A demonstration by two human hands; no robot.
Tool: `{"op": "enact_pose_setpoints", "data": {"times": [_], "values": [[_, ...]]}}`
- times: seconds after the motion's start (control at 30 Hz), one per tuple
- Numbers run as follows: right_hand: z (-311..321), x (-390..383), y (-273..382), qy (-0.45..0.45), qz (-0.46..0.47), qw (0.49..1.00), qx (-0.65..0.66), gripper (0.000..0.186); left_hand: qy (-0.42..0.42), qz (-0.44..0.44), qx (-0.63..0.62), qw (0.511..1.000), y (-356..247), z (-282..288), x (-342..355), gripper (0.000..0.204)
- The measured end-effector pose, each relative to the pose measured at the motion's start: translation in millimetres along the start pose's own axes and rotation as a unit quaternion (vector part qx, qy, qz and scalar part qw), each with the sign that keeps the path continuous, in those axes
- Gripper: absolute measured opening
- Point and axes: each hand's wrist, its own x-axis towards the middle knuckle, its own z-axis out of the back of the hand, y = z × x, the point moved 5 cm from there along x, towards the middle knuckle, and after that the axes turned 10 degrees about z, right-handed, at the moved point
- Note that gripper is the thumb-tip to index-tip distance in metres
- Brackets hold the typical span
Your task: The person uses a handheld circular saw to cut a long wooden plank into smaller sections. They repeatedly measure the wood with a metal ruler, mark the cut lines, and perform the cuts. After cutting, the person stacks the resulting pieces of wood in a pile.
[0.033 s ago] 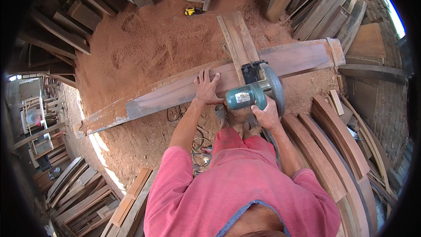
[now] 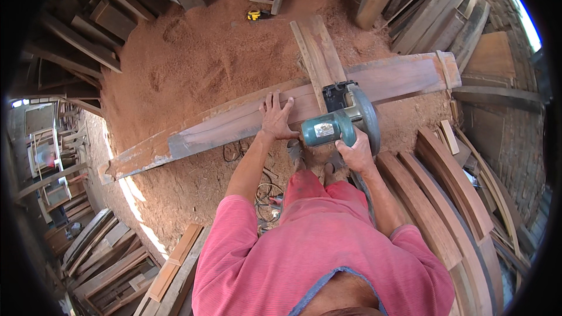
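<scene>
A long pale reddish board point(image 2: 216, 133) lies crosswise in front of me, with a shorter plank point(image 2: 313, 52) crossing beneath or against it near the saw. My left hand point(image 2: 275, 118) rests on the long board with its fingers spread. My right hand point(image 2: 356, 153) grips the handle of a teal circular saw point(image 2: 328, 129), whose dark base point(image 2: 338, 96) sits on the wood where the two pieces meet. The saw's rounded guard hides part of the board to its right. The blade itself is not visible.
Reddish sawdust point(image 2: 193, 64) covers the ground beyond the board, with a yellow tape measure point(image 2: 254, 15) and a T-shaped wooden piece point(image 2: 276, 3) on it. Timber point(image 2: 88, 47) leans all around. Curved beams point(image 2: 427, 210) lie by my right side. Cables point(image 2: 266, 190) coil near my feet.
</scene>
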Motion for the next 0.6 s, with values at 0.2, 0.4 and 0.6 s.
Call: {"op": "enact_pose_setpoints", "data": {"times": [0.2, 0.4, 0.6], "values": [[-0.2, 5.4, 2.0, 0.0, 0.005, 1.0, 0.004, 0.03, -0.029, -0.02, -0.004, 0.999, 2.5, -4.2, 0.5, 0.124], [-0.3, 12.5, 4.9, 0.008, -0.002, 1.0, 0.002, 0.031, -0.015, -0.01, -0.007, 1.0, 0.0, -0.3, -0.9, 0.124], [-0.7, 20.4, 8.1, 0.009, 0.015, 1.0, 0.017, 0.031, -0.012, -0.009, -0.005, 1.0, -0.6, 0.1, 0.0, 0.125]]}}
